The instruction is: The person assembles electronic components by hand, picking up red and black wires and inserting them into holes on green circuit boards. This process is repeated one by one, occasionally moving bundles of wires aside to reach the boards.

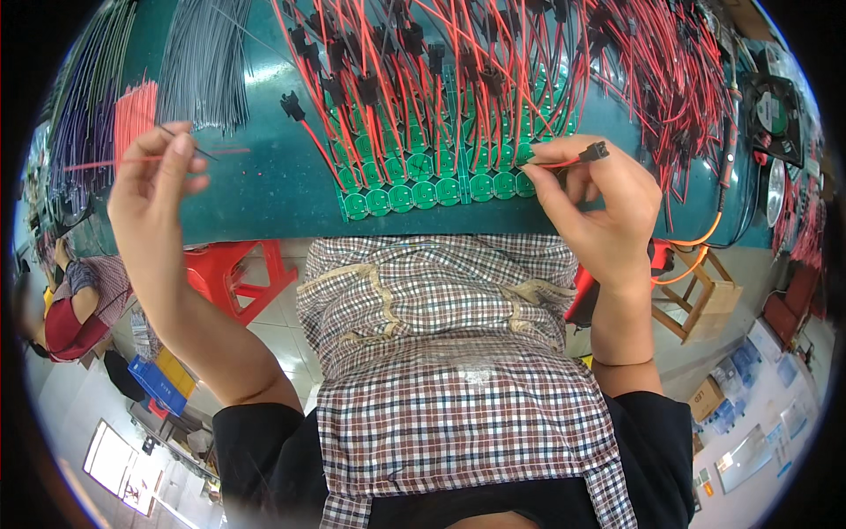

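Spread across the teal table (264, 185): rows of round green circuit boards (423, 176) under a tangle of red wires with black connectors (493, 62), bundles of grey wires (207, 62) and cut red wires (135, 115) at left, a small black fan (775, 110) at right. Checked apron (441, 353) below, red stool (233, 273) beside. No containers near the hands.

Left hand (154, 189) raised, fingers pinched on a loose red wire and a thin black wire (181, 141). Right hand (595, 203) at the boards' right edge, thumb and forefinger nipping a red lead with black plug (577, 157).
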### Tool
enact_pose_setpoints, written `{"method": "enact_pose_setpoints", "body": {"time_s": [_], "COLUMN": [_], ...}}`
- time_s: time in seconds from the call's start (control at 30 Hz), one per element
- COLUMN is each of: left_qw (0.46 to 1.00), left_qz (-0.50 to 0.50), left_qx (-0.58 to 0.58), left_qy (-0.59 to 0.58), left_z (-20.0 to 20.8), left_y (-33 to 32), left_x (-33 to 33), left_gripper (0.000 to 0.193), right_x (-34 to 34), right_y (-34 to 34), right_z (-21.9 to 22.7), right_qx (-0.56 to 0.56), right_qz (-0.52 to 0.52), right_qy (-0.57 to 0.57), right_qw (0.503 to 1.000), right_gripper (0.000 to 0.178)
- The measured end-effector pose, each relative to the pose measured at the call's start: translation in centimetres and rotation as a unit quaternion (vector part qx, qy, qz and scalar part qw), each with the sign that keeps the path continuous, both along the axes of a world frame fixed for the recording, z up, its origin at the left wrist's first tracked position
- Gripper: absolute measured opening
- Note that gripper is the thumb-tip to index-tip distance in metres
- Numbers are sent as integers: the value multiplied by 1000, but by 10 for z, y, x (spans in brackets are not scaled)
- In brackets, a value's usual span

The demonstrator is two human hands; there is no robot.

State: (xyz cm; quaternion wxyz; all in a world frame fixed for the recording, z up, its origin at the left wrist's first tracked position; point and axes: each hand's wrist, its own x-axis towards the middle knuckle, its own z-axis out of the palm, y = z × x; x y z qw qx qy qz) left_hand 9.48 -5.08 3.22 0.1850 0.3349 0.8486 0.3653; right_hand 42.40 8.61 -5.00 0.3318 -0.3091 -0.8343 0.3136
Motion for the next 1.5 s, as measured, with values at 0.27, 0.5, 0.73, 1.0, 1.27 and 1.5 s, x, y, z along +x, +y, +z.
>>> {"method": "enact_pose_setpoints", "body": {"time_s": [0.27,0.5,0.73,1.0,1.27,1.5], "left_qw": [999,995,973,968,965,966], "left_qz": [-29,36,-79,-181,-191,-174], "left_qx": [7,90,117,147,173,185], "left_qy": [27,-24,-182,-96,45,58], "left_z": [-36,0,-3,-48,-64,-68], "left_y": [-23,-30,0,30,36,38], "left_x": [49,69,134,163,170,170], "left_gripper": [11,14,14,15,19,21], "right_x": [-11,-15,-12,-5,-15,-17], "right_y": [-7,-1,1,61,74,75], "right_z": [-1,-4,0,6,1,3], "right_qx": [-144,-83,-93,73,53,53], "right_qz": [-40,18,32,-187,-235,-234], "right_qy": [66,35,15,-36,-149,-133], "right_qw": [986,996,995,979,959,962], "right_gripper": [30,17,14,13,13,13]}}
